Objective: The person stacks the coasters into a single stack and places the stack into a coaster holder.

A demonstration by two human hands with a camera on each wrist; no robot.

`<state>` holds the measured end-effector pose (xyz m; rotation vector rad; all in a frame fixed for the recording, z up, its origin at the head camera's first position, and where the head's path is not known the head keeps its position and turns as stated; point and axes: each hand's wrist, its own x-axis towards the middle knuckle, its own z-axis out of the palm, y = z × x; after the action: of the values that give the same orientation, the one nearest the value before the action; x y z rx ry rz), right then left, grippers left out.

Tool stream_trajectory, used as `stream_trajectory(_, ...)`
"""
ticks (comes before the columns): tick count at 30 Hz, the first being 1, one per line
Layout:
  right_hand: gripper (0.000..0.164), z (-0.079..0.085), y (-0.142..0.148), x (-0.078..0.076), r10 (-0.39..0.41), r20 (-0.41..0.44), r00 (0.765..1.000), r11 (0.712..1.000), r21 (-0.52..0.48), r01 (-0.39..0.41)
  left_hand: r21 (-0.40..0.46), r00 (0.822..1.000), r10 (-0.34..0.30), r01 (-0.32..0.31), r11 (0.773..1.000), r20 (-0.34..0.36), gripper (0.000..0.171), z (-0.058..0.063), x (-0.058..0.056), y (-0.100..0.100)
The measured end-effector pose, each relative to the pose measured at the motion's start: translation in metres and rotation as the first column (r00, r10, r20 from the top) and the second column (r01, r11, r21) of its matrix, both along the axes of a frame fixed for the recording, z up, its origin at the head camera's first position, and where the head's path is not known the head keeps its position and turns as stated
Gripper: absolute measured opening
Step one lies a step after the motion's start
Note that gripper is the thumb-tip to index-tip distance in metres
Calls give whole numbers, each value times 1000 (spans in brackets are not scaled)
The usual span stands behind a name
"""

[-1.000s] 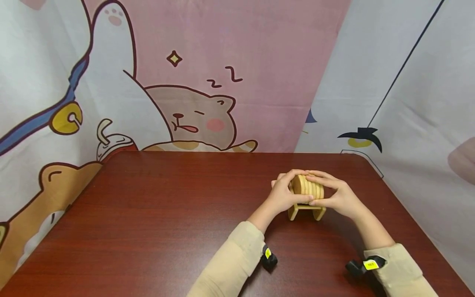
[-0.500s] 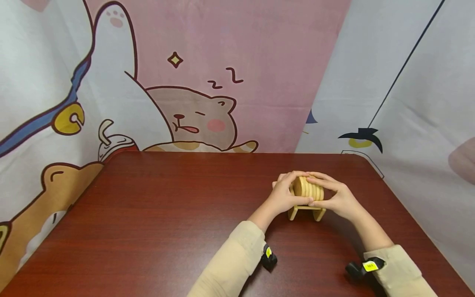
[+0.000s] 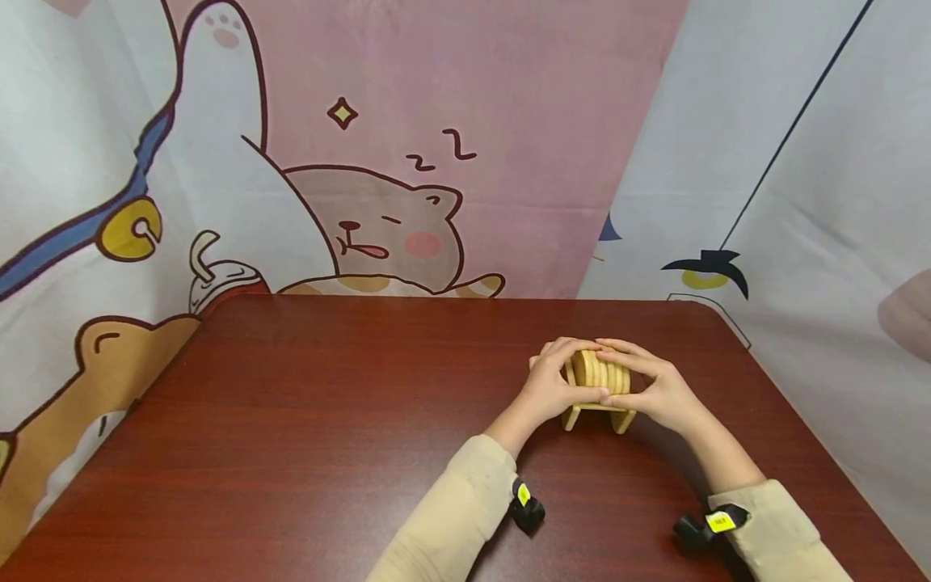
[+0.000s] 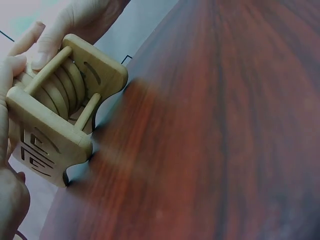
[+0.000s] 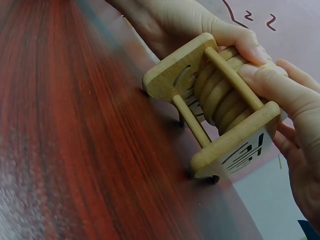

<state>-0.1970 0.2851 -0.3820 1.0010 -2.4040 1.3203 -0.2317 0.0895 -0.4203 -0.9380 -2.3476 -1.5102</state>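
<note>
In the head view, a stack of several round wooden coasters (image 3: pixel 605 373) stands on edge in a small wooden rack (image 3: pixel 572 418) on the table's right side. My left hand (image 3: pixel 549 381) grips the stack from the left, thumb along the near side and fingers over the top. From the right, my right hand (image 3: pixel 663 390) grips it likewise, and the thumbs meet at the front. The left wrist view shows the rack's slotted end panel (image 4: pixel 50 137) and its round bars. Beneath the upper bar (image 5: pixel 234 79) in the right wrist view, the coasters (image 5: pixel 220 97) sit between both end panels.
The dark red wooden table (image 3: pixel 305 428) stretches away to the left. A cloth backdrop (image 3: pixel 538 145) with cartoon animals hangs behind its far edge. Black wrist cameras (image 3: pixel 525 509) are strapped at both beige sleeves (image 3: pixel 454 509).
The coasters sit slightly lower in the rack than a second ago, and both hands have come down with them. Hands and rack have also shifted very slightly left.
</note>
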Motion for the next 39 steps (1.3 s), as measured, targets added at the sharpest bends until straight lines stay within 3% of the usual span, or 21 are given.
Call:
stream_trajectory(12,60,-1,-1,3,-8,28,1000,1000,23,7,10,1000,-8,8,1000,23,63,-2,1,-1)
stream_trajectory(22,61,0,-2,5,-39,-3,999,999,29,39,82,998,-19,14,997,59,59,-5,1,-1)
stream_trajectory(39,63,13,-1,11,-47,-52,998,999,8,47,151,992,-30,12,989,119,57,2,2,-11)
